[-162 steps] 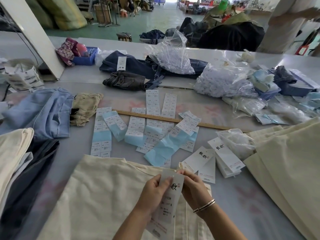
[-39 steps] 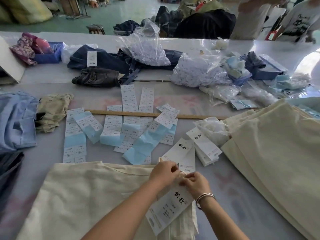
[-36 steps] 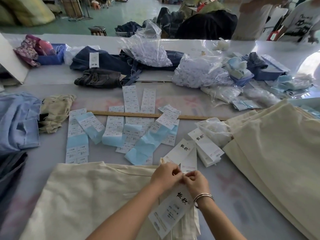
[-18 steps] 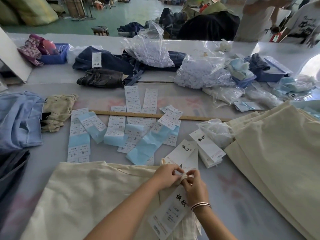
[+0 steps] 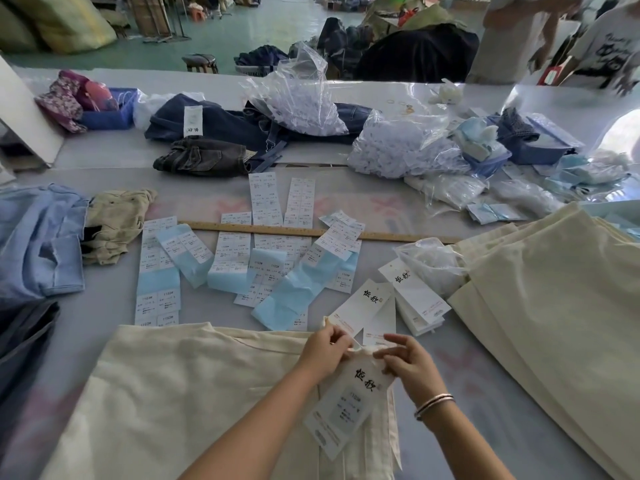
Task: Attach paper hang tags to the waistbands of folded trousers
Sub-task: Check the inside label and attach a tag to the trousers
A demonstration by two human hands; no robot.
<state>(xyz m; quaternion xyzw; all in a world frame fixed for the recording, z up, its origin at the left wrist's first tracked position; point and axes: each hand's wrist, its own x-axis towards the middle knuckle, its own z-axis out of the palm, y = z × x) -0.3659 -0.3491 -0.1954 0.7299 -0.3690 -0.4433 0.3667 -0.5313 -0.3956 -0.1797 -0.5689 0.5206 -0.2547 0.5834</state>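
Grey worktable strewn with glossy sticker strips.
Left hand and right hand pinch a stiff white hang tag at the waistband of soft cream trousers.

A garment finishing workshop: long grey tables strewn with sticker label strips, bags of tag fasteners, stacked cream trousers, jeans, and bulging sacks on the green floor.
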